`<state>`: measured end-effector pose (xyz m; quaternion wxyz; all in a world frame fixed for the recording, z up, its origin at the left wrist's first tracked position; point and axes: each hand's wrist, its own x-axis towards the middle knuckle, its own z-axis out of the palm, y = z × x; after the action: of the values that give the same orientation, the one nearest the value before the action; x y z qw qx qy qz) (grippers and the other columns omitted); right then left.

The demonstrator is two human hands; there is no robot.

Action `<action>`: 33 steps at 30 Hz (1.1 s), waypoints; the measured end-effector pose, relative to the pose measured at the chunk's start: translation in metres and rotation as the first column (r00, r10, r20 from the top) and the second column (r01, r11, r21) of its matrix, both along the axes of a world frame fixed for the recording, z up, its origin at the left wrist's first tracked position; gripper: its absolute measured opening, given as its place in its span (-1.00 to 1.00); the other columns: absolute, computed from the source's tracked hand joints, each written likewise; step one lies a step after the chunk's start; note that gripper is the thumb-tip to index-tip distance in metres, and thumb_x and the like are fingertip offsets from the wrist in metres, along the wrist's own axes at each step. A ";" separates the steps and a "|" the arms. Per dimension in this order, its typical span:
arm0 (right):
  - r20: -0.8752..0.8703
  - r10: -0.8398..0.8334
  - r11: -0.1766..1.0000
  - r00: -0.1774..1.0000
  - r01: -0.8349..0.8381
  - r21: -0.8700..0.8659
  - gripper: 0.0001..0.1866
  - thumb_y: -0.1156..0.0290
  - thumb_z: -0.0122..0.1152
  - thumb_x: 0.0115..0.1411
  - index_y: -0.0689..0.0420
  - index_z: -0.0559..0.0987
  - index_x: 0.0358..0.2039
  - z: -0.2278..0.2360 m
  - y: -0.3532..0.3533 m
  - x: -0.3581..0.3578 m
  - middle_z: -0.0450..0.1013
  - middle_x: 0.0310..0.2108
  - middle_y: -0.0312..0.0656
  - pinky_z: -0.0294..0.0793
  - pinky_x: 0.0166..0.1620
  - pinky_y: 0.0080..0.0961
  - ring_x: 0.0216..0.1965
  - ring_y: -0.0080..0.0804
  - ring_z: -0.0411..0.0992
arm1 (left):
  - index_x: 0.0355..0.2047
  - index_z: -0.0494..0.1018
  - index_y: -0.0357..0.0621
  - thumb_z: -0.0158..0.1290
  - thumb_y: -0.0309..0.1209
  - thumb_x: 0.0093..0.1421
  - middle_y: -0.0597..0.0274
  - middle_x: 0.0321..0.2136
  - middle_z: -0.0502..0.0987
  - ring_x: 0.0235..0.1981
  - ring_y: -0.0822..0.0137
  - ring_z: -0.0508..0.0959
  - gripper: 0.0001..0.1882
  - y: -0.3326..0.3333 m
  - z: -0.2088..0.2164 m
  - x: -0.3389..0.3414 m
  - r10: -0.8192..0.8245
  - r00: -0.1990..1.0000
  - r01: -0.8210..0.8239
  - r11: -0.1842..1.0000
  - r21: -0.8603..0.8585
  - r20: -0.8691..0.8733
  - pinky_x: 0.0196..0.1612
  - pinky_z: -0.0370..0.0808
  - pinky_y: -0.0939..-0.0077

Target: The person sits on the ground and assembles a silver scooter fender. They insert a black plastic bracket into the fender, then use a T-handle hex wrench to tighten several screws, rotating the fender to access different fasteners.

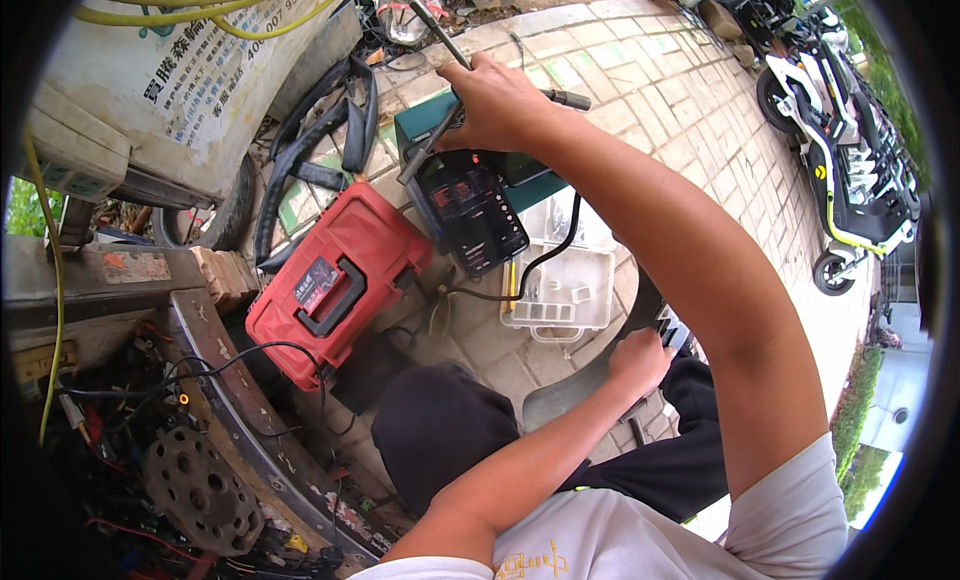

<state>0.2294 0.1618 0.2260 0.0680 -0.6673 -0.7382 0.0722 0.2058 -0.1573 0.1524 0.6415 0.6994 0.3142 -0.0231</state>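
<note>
My right hand (500, 105), stretched far forward, is closed around a three-armed metal socket wrench (440, 32). Its arms stick out from the fist to the upper left, lower left and right. Below the wrench stands a black device (470, 220) with a red lit display, beside a teal box (540, 192). Down by my right thigh, my left hand (640, 362) is closed at a small silver-grey part (674, 330), whose kind I cannot make out. A dark curved piece (565, 392), like a tyre or fender, lies next to that hand.
A red toolbox (385, 235) sits left of the device. The clear compartment case (590, 310) lies open on the paving. Black inner tubes (290, 170) lie behind the toolbox. Loose parts and cables (120, 450) fill the lower left. Scooters (830, 160) stand far right.
</note>
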 end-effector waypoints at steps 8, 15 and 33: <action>0.009 0.029 0.999 1.000 -0.030 0.025 -0.18 -0.06 0.57 -0.15 0.20 0.47 0.01 0.007 -0.002 -0.002 0.43 -0.13 0.17 0.52 0.00 -0.09 -0.03 0.13 0.48 | -0.36 0.57 -0.35 0.20 -0.14 0.19 -0.20 -0.30 0.63 -0.24 -0.18 0.65 -0.60 0.010 0.005 -0.005 -0.029 0.999 0.029 1.000 -0.007 -0.016 -0.16 0.60 0.02; 0.036 0.088 0.995 0.996 -0.089 0.033 -0.13 -0.03 0.59 -0.18 0.16 0.45 0.07 0.025 -0.041 0.004 0.41 -0.13 0.10 0.47 -0.06 -0.10 -0.07 0.10 0.48 | -0.34 0.58 -0.34 0.21 -0.14 0.19 -0.19 -0.30 0.63 -0.22 -0.16 0.65 -0.60 0.011 0.008 -0.005 -0.019 1.000 0.019 1.000 -0.003 -0.017 -0.14 0.59 0.02; 0.186 0.180 0.981 0.966 -0.191 0.043 -0.05 0.24 0.58 -0.23 0.02 0.37 0.25 0.038 -0.110 -0.007 0.34 -0.16 -0.12 0.34 -0.05 -0.29 -0.08 -0.17 0.40 | -0.31 0.56 -0.35 0.20 -0.15 0.20 -0.19 -0.28 0.63 -0.21 -0.16 0.65 -0.60 0.002 0.005 0.002 -0.054 0.998 0.053 0.998 -0.038 -0.040 -0.14 0.59 0.02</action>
<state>0.2223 0.0515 0.2640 0.0137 -0.5968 -0.8023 -0.0050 0.2079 -0.1557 0.1575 0.6469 0.6950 0.3080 -0.0606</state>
